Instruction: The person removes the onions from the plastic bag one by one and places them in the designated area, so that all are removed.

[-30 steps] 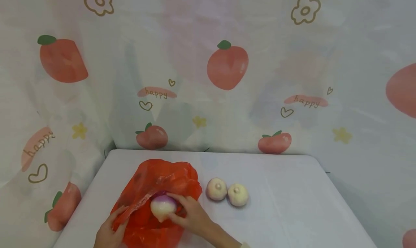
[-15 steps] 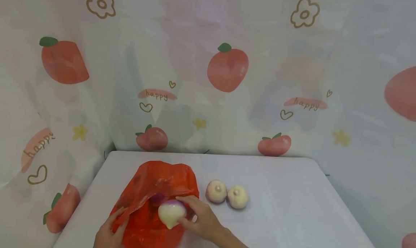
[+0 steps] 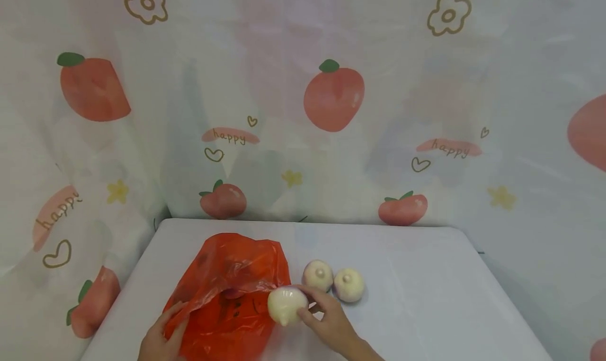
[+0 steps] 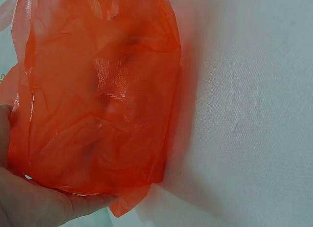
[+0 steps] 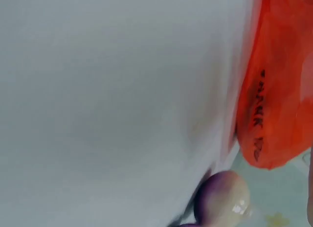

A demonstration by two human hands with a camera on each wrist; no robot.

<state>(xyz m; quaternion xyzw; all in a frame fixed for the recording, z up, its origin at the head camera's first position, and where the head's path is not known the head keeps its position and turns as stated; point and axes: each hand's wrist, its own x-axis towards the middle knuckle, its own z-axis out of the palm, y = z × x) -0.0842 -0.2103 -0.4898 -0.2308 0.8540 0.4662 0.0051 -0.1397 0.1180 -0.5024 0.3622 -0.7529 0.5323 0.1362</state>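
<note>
Held vegetable point(image 3: 286, 304) has moved right over white table point(image 3: 421, 292), fruit-printed sheeting point(image 3: 284, 71) behind.

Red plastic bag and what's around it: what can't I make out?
Head: contents of the red plastic bag, obscured by its film except a purple patch.
Left wrist: part of the left hand, cut off by the left and bottom edges.
Right wrist: second turnip, mostly below the bottom edge; bag's last printed letters, blurred.

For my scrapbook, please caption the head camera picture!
Right grip holds a round purple and white vegetable near two others; left grip holds a red plastic bag.
</note>
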